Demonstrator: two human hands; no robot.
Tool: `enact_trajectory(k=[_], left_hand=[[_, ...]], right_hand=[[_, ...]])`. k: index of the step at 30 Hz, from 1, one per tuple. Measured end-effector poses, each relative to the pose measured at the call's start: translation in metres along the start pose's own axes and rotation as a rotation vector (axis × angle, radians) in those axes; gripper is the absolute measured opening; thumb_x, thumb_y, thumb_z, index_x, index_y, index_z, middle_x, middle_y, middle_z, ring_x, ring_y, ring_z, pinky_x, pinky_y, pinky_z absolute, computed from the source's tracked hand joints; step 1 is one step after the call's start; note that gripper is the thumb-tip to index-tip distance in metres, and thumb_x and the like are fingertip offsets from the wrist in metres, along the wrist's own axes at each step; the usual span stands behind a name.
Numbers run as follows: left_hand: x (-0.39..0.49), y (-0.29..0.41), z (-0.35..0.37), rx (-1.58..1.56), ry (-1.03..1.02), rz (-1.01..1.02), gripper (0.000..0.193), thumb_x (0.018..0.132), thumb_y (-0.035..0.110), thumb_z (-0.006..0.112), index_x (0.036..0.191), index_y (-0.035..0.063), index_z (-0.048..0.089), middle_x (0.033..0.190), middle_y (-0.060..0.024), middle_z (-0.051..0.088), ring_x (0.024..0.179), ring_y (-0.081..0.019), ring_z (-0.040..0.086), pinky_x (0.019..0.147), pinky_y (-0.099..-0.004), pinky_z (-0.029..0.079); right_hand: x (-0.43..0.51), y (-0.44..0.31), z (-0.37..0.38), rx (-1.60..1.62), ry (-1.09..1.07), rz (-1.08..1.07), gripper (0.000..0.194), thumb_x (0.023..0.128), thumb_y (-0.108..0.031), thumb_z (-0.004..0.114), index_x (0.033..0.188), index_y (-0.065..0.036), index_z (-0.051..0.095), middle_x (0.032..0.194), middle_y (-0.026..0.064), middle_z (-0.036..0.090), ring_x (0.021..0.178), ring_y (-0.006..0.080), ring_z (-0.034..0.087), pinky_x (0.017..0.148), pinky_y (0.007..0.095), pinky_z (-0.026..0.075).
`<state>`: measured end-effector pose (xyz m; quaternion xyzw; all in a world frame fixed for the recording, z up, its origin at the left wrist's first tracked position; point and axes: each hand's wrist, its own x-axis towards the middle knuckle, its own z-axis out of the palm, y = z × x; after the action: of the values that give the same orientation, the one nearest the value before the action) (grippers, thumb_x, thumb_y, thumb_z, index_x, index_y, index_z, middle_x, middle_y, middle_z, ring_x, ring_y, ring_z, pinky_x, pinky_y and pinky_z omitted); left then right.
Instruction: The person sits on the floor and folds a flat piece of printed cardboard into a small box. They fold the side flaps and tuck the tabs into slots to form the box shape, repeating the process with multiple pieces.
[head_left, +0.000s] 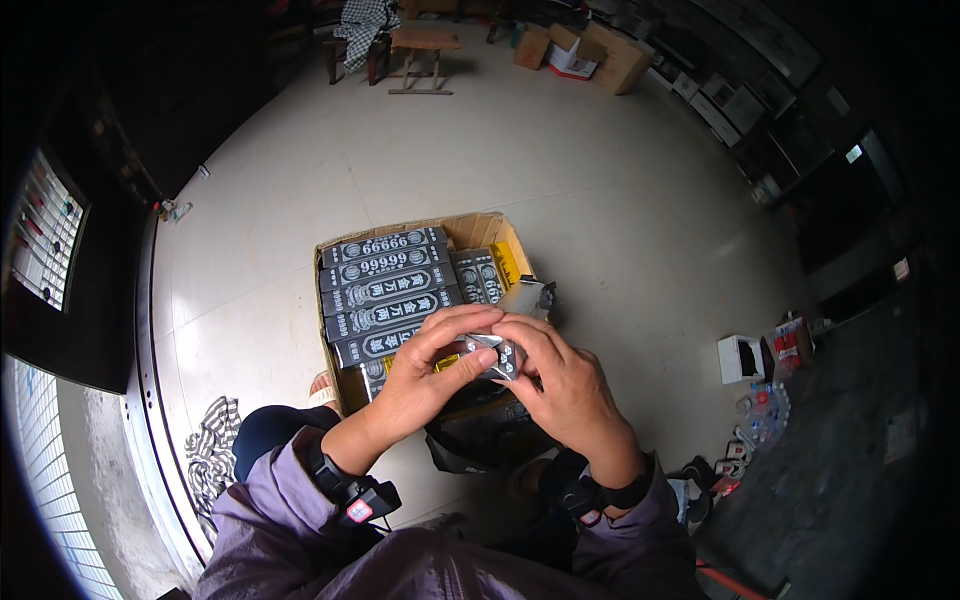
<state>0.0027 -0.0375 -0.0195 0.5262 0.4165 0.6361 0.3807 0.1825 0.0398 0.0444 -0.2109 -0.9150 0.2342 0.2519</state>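
Observation:
My left hand (431, 360) and my right hand (559, 375) hold a small dark paper piece (501, 355) with silver print between them, folded at its end. My left thumb presses on its face, and my right fingers curl round its far side. Below and beyond the hands stands an open cardboard box (487, 223). In its left part lie several long dark bars (394, 301) with silver print, side by side. On its right are a shorter printed bar (474, 279) and a shiny yellow piece (506, 262). A crumpled translucent wrapping (525, 298) lies by the box's right edge.
A dark plastic bag (480, 439) lies under my hands. Checkered cloth (214, 450) is on the floor at left. A white box (740, 358) and plastic bottles (765, 412) stand at right. A stool (425, 41) and cardboard boxes (619, 56) stand farther off.

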Motion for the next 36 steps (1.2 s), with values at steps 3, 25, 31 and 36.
enact_trajectory(k=[3,25,31,36], left_hand=[[0.001,0.000,0.001,-0.051,0.040,-0.018,0.034,0.094,0.008,0.071,0.128,0.0075,0.066,0.136,-0.0099,0.058,0.120,-0.0171,0.058,0.093,-0.0283,0.052],[0.003,-0.002,0.000,-0.009,0.031,-0.083,0.027,0.088,0.008,0.079,0.107,0.0062,0.060,0.131,-0.0080,0.056,0.094,-0.0111,0.060,0.082,-0.0263,0.053],[0.002,0.000,-0.003,0.210,-0.016,0.101,0.019,0.089,0.007,0.077,0.106,0.0046,0.068,0.132,-0.0102,0.055,0.091,-0.0118,0.062,0.081,-0.0276,0.055],[0.003,0.000,-0.005,0.226,-0.032,0.062,0.019,0.090,0.006,0.075,0.109,0.0050,0.070,0.132,-0.0108,0.055,0.089,-0.0117,0.065,0.080,-0.0269,0.055]], right_hand=[[0.001,0.001,-0.001,-0.016,-0.002,-0.016,0.051,0.083,0.003,0.073,0.129,-0.006,0.053,0.129,0.0120,0.063,0.087,0.0273,0.071,0.074,0.0344,0.059],[0.002,-0.002,-0.008,-0.151,-0.076,0.006,0.047,0.080,0.006,0.066,0.124,-0.008,0.057,0.132,0.0066,0.062,0.097,0.0340,0.068,0.079,0.0414,0.057],[0.002,0.003,-0.009,-0.157,-0.113,-0.012,0.054,0.081,0.004,0.068,0.132,-0.006,0.051,0.137,0.0102,0.055,0.107,0.0350,0.065,0.088,0.0433,0.055],[0.001,0.005,-0.009,-0.175,-0.143,-0.001,0.055,0.081,0.004,0.069,0.132,-0.006,0.051,0.137,0.0104,0.054,0.108,0.0352,0.065,0.089,0.0434,0.054]])
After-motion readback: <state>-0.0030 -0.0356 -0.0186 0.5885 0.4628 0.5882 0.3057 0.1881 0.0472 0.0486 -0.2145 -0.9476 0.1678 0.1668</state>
